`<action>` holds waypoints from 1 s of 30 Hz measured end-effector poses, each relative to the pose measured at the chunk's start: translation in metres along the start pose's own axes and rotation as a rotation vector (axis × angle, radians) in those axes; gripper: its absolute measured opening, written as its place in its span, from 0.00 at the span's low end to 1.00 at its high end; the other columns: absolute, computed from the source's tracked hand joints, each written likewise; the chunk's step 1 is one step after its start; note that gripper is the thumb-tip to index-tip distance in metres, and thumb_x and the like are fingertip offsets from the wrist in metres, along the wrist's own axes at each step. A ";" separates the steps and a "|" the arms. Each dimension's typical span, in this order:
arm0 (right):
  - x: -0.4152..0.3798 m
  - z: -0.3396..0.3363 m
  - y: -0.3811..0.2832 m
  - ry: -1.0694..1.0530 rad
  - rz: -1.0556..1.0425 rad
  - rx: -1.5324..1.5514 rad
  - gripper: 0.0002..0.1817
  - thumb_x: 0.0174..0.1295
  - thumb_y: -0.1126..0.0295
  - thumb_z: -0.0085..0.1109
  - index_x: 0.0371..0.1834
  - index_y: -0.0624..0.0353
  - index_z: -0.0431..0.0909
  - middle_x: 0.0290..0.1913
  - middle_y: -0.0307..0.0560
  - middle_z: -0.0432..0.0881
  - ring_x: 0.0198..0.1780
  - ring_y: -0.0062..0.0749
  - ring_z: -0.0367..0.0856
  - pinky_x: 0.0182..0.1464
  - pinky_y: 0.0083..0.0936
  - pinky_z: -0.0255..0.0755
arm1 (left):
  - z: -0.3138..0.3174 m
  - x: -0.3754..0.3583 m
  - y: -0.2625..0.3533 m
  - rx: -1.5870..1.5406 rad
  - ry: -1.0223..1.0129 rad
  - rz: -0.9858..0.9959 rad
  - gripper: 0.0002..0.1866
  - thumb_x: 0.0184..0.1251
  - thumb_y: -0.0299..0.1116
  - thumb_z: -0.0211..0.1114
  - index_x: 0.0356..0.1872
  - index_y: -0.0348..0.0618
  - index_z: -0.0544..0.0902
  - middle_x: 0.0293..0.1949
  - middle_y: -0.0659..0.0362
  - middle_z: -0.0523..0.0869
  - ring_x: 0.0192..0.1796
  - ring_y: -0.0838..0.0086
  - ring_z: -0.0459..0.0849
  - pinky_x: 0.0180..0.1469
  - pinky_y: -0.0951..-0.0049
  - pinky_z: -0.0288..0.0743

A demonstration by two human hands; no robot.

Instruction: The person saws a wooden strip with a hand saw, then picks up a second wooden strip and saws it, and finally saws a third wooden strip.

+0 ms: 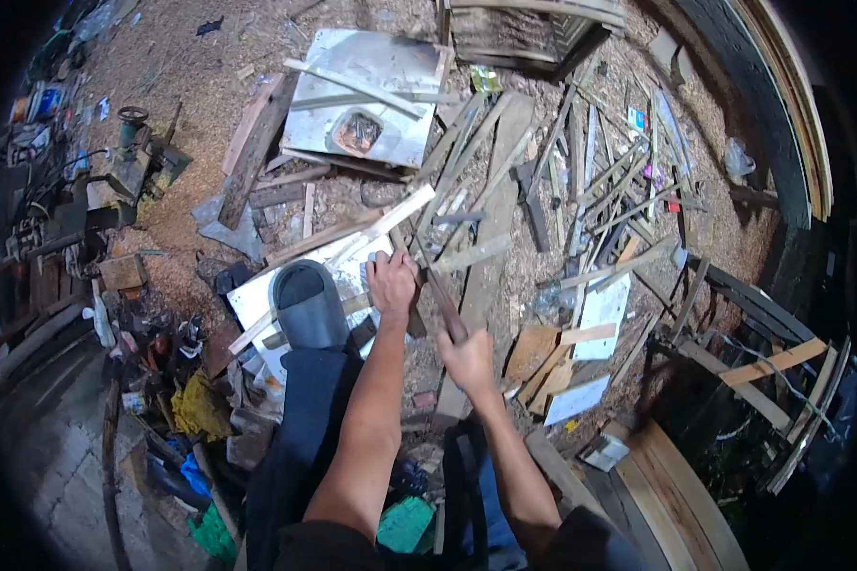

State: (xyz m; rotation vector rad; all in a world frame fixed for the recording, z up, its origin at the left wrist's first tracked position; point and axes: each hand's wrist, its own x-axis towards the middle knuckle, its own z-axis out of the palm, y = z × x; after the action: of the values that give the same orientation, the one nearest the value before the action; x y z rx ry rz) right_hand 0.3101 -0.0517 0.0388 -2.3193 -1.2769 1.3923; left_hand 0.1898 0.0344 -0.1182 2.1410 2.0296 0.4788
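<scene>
My right hand [468, 360] is closed round the near end of a long, narrow brown tool [448, 309]. That tool points away from me and thins to a dark strip beside my left hand. My left hand [392, 283] is curled over a pale wood strip [397, 215], knuckles up, just left of the tool's far end. The strip slants up to the right, past my fingers. Under it lies a white board [248, 301], partly covered by my foot in a grey slipper [308, 306].
A white panel with a basin-like opening [400, 62] lies ahead, sticks across it. Scrap wood strips [628, 186] litter the right side. A wooden crate-like frame [533, 29] stands at the back. Curved planks [671, 495] lie at lower right; a machine with a handwheel [131, 119] is at left.
</scene>
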 end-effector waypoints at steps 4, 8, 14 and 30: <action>-0.089 -0.044 -0.005 0.067 -0.091 0.212 0.15 0.55 0.70 0.59 0.45 0.62 0.80 0.21 0.61 0.77 0.23 0.50 0.80 0.27 0.37 0.71 | -0.015 0.007 0.010 -0.010 -0.013 0.002 0.11 0.60 0.31 0.57 0.19 0.41 0.79 0.25 0.57 0.78 0.37 0.62 0.73 0.43 0.60 0.66; -0.019 -0.023 -0.011 -0.070 0.132 0.113 0.13 0.58 0.68 0.58 0.41 0.66 0.81 0.23 0.64 0.78 0.28 0.56 0.82 0.28 0.41 0.73 | -0.011 0.008 0.008 0.036 -0.031 0.025 0.11 0.60 0.31 0.57 0.19 0.40 0.81 0.26 0.59 0.78 0.37 0.63 0.73 0.43 0.61 0.66; -0.099 -0.036 0.005 0.048 0.074 0.219 0.12 0.57 0.69 0.59 0.26 0.70 0.78 0.15 0.53 0.75 0.22 0.31 0.80 0.28 0.33 0.71 | -0.010 0.008 0.009 0.010 0.024 0.050 0.12 0.60 0.32 0.57 0.18 0.41 0.79 0.25 0.59 0.78 0.36 0.63 0.74 0.43 0.62 0.66; -0.033 -0.021 -0.012 0.062 0.097 0.159 0.19 0.57 0.64 0.61 0.20 0.72 0.73 0.15 0.56 0.72 0.19 0.30 0.77 0.22 0.38 0.66 | -0.006 0.006 0.004 0.023 -0.038 0.007 0.12 0.61 0.31 0.56 0.23 0.38 0.83 0.31 0.59 0.81 0.40 0.64 0.75 0.45 0.61 0.68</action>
State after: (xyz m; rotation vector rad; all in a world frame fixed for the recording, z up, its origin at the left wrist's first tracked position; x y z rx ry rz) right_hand 0.3131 -0.0625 0.0784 -2.3238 -1.0104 1.3836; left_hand 0.1920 0.0396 -0.1108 2.1543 2.0179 0.4145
